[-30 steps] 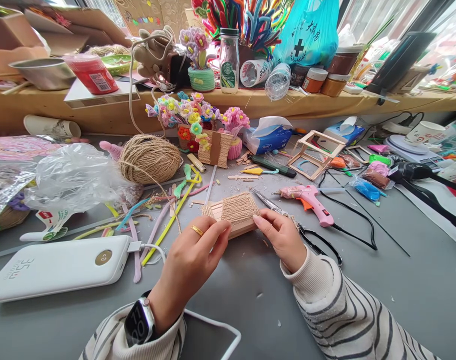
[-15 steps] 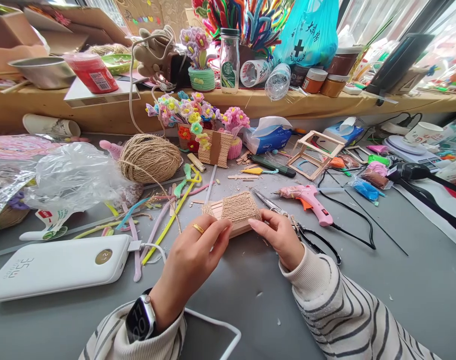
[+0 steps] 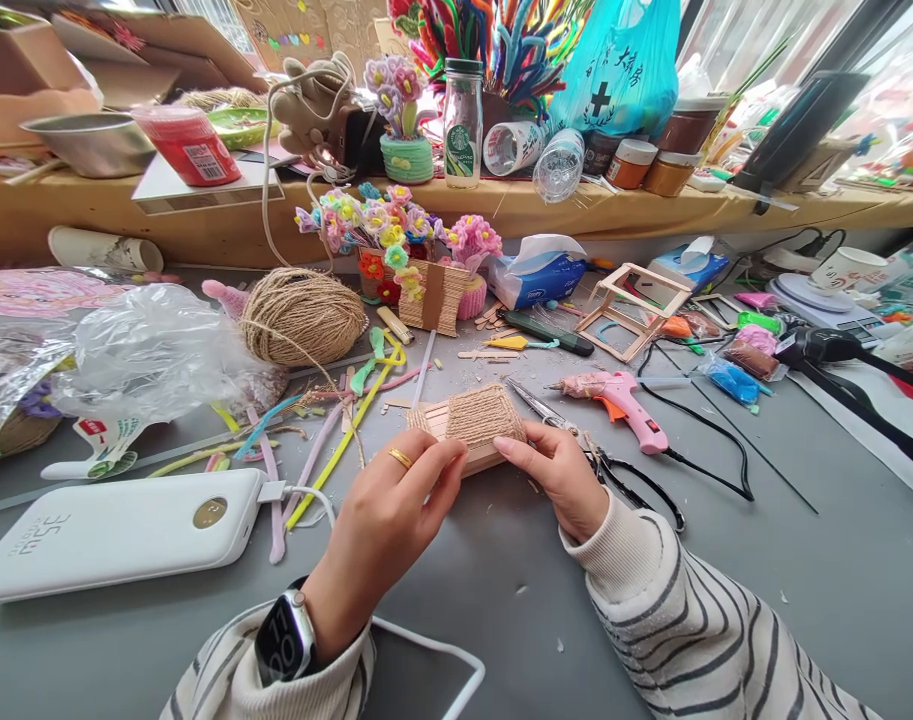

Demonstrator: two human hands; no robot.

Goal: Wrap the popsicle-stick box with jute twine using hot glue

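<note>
While both hands pinch it, left hand (image 3: pixel 381 520) and right hand (image 3: pixel 565 475), the twine-wrapped stick panel (image 3: pixel 471 425) looks light, stiff; hold its wooden edges.

We look down on a grey counter (image 3: pixel 763 560) crowded with craft things. At its near left lies a white power bank (image 3: pixel 118 535), and a white cable (image 3: pixel 433 650) curves near the front edge. Behind the power bank, a crumpled plastic bag (image 3: pixel 148 350) sits beside a ball of twine (image 3: pixel 302 318). Coloured pipe cleaners (image 3: pixel 336 445) sprawl toward the centre. In the middle rests a twine-wrapped stick panel (image 3: pixel 475 415). Just right of it we find scissors (image 3: pixel 535 402) and a pink glue gun (image 3: pixel 621 400), whose black cord (image 3: pixel 715 440) trails over the barer right side. Farther back lie a blue tissue pack (image 3: pixel 538 275) and an open frame of wooden sticks (image 3: pixel 627 312).
</note>
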